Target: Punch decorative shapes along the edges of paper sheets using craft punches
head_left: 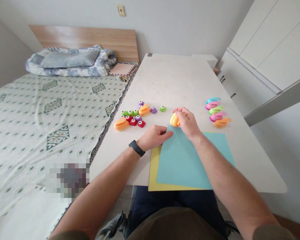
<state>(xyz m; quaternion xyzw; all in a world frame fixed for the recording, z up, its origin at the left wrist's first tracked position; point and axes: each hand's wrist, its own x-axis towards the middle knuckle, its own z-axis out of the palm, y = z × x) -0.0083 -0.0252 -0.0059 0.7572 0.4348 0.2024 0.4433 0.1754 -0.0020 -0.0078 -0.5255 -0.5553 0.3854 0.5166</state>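
Observation:
My right hand (187, 121) is closed over a yellow-orange paper punch (174, 120) at the far left corner of a light blue paper sheet (187, 160). My left hand (155, 136), a black band on its wrist, rests on the sheet's left edge with fingers curled and pressed down on the paper. A yellow sheet (153, 173) lies under the blue one, showing along the left and bottom.
Several small punches in green, purple and red plus two orange ones (133, 118) lie left of my hands. A stacked row of larger coloured punches (217, 113) sits on the right. The white table (175, 80) borders a bed (45, 110) on the left and white cabinets (265, 50) on the right.

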